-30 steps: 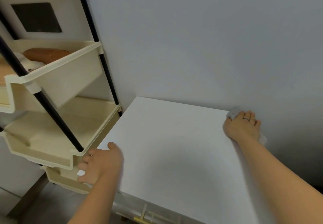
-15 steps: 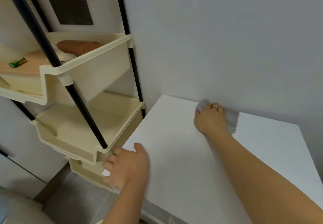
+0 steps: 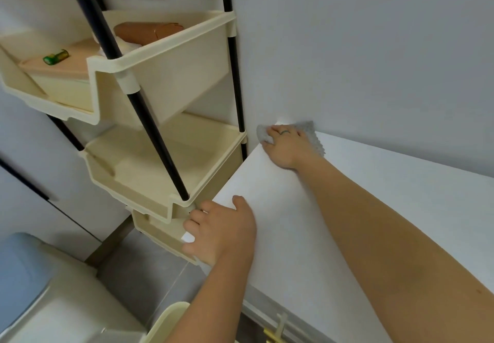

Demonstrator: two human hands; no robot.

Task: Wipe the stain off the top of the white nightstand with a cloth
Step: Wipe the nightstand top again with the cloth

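View: head camera only, looking down over both forearms at the nightstand's top.
Cloth: small grey cloth [image 3: 312, 134] lies at the back left corner of the top, against the wall [image 3: 374, 48], mostly under the right hand, with its textured edge showing to the right of the hand and a bunch showing past the fingertips.
Right hand: right hand [image 3: 284, 146] is palm down on the cloth and presses it to the surface; a ring shows on one finger. Whether the fingertips curl into the fabric cannot be told.
Left hand: left hand [image 3: 222, 229] braces on the left edge near the front, thumb on top, fingers curled over the side.
Nightstand: white nightstand [image 3: 401, 209] has a flat, smooth, matte top, and a gold pull [image 3: 276, 332] shows at its front.
Stain: no mark is visible on the bare part of the top, and what lies under the cloth is hidden.
Handling: the cloth looks light, soft and limp, likely to bunch or slide on the smooth top unless pressed flat.
Hold: best taken from above with a broad palm, fingers pinning the leading edge.
Beside: cream shelf rack [image 3: 165, 155] stands just left of the nightstand, close to the wiping corner.
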